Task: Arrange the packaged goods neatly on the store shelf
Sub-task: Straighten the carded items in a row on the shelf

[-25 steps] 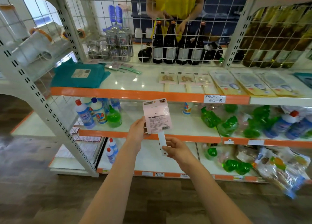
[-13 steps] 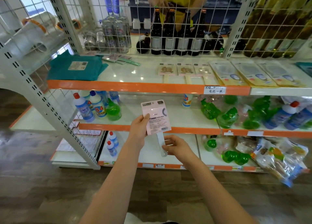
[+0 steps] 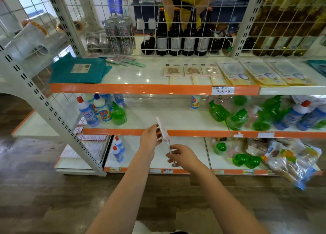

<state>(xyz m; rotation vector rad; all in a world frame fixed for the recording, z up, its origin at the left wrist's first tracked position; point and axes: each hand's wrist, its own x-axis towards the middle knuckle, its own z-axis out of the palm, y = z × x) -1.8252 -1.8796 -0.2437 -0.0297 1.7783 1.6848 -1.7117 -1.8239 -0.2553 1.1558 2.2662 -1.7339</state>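
I hold the flat pack [image 3: 163, 130] in front of the middle shelf [image 3: 194, 132], edge-on to me. My left hand [image 3: 150, 138] pinches its card and my right hand [image 3: 182, 156] pinches the thin handle. It seems light, stiff and easily bent, so gripping the card is best.

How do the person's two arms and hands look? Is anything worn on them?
Both forearms are bare up to the frame's lower edge: no sleeves, gloves, watch or bracelet show. The left hand and the right hand show no rings. Nails look short and unpainted.
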